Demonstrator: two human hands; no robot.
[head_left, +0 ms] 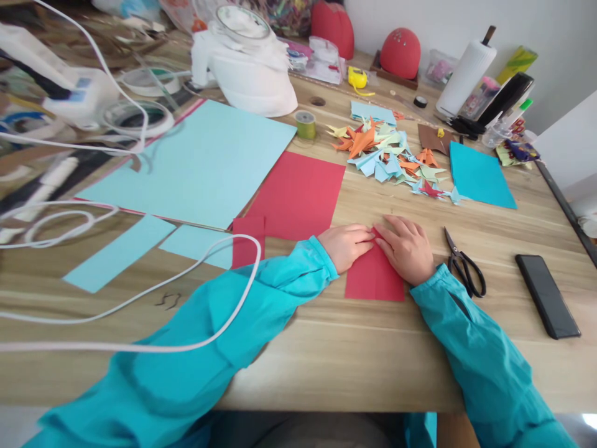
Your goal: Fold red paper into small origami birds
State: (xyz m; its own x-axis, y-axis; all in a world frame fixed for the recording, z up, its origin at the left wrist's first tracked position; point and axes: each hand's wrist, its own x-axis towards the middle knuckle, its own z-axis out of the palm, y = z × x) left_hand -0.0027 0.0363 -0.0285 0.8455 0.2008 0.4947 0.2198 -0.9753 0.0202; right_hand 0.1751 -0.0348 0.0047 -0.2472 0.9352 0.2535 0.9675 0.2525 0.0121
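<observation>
Both my hands rest on a small red paper sheet [373, 280] lying flat on the wooden table [354, 348]. My left hand [346, 244] presses its top left part with fingers curled and pressed together. My right hand [407, 247] lies flat over the top right part, fingers stretched toward the left hand. The fingertips of both meet at the paper's upper edge, where a corner seems folded. Teal sleeves cover both arms.
Black scissors [464, 264] and a dark phone [547, 295] lie right of my hands. A larger red sheet [298, 194], light blue sheets [200, 162], a teal sheet [480, 175] and a pile of folded paper figures [389, 158] lie beyond. White cables [186, 274] cross the left.
</observation>
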